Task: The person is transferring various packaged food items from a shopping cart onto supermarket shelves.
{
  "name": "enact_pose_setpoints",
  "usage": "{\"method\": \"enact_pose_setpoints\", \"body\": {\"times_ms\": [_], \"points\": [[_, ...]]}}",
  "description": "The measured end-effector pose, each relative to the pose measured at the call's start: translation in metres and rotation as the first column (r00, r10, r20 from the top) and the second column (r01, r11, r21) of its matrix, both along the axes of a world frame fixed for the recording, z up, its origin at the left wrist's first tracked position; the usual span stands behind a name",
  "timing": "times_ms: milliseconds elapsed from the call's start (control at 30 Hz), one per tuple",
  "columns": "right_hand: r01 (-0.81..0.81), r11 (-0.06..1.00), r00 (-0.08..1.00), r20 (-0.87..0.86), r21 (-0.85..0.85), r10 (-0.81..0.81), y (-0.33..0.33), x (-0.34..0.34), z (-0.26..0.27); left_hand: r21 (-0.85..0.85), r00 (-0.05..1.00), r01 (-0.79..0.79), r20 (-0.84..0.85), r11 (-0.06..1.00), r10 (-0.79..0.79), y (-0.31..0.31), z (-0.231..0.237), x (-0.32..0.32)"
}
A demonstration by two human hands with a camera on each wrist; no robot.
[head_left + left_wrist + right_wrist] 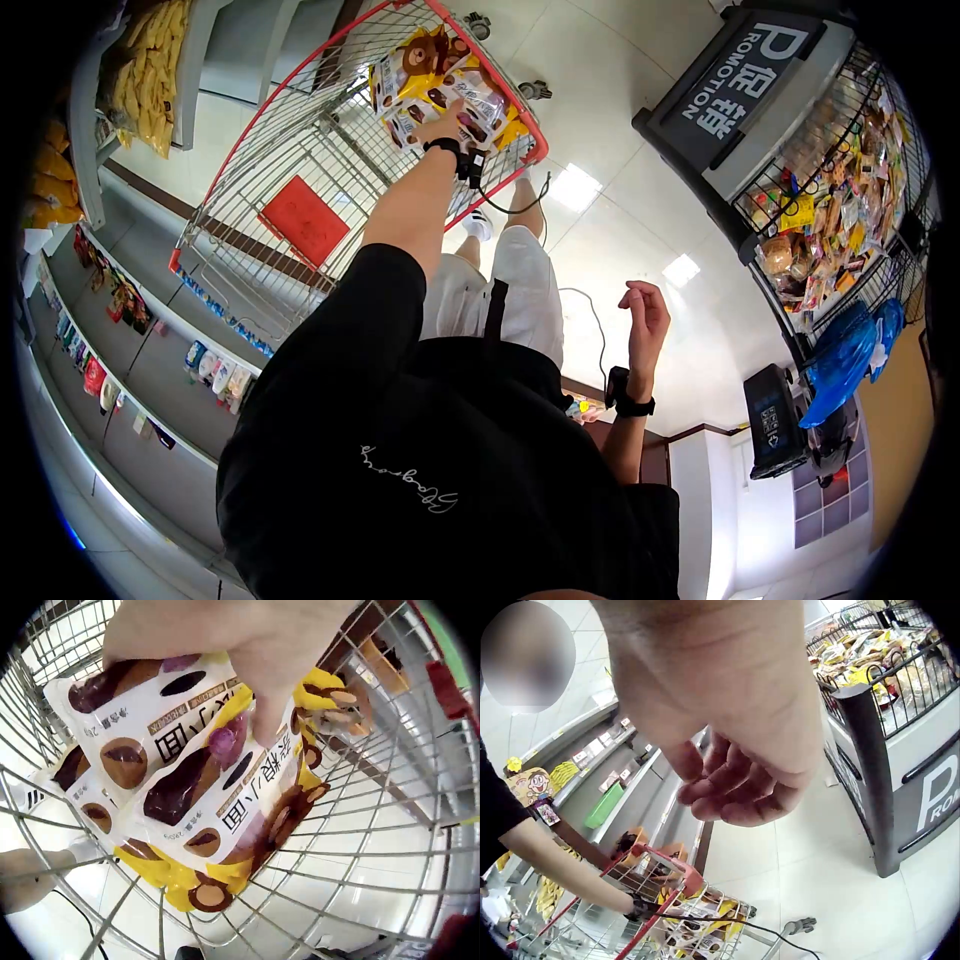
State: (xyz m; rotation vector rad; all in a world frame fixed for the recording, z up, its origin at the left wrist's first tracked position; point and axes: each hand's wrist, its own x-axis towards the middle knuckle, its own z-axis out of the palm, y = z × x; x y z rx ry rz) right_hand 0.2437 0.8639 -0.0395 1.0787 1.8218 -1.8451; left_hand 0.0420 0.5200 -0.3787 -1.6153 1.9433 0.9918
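Observation:
White, yellow and brown food packages (480, 100) with bear pictures lie at one end of a wire shopping cart (215, 190). My left hand (440, 125) is inside the cart at these packages. In the left wrist view, the left hand (225, 634) grips a package (191, 709) at its upper edge, thumb over the front; its other fingers are hidden. Another package (214, 795) overlaps it below. My right hand (648, 315) hangs beside my body, away from the cart, holding nothing; in the right wrist view the right hand (727, 735) has loosely curled fingers.
Shelves (130, 370) with hanging goods run along the left. A promotion stand (740, 100) with a wire basket of packaged snacks (835, 210) stands on the right, blue bags (840, 360) by it. A thin cable (765, 928) trails from the left wrist.

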Motion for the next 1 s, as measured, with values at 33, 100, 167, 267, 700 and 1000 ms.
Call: {"method": "enact_pose_setpoints", "body": {"times_ms": [33, 100, 167, 267, 700, 1000], "points": [[0.004, 1.000, 1.000, -0.005, -0.001, -0.004, 0.000, -0.002, -0.002, 0.052, 0.995, -0.058, -0.074, 0.997, 0.061, 0.010, 0.010, -0.002], [-0.003, 1.000, 1.000, -0.009, -0.003, 0.003, 0.001, -0.005, -0.003, 0.034, 0.997, 0.045, -0.064, 0.998, -0.043, 0.013, 0.002, -0.003], [-0.022, 1.000, 1.000, -0.006, -0.001, 0.022, -0.005, -0.004, -0.003, 0.132, 0.997, 0.077, -0.014, 0.988, -0.076, 0.017, 0.025, -0.007], [-0.059, 0.998, 0.998, -0.007, -0.005, 0.059, -0.008, -0.007, 0.001, 0.208, 0.991, 0.090, -0.117, 0.974, -0.067, 0.000, 0.001, 0.001], [-0.313, 0.948, 0.915, -0.250, 0.058, 0.317, -0.041, -0.082, 0.036, 0.523, 0.898, -0.154, -0.280, 0.839, 0.339, -0.067, 0.182, 0.060], [-0.863, 0.499, 0.499, -0.260, -0.072, 0.827, -0.165, -0.110, 0.030, 0.511, 0.597, -0.223, -0.602, 0.830, 0.530, -0.136, 0.328, 0.205]]}}
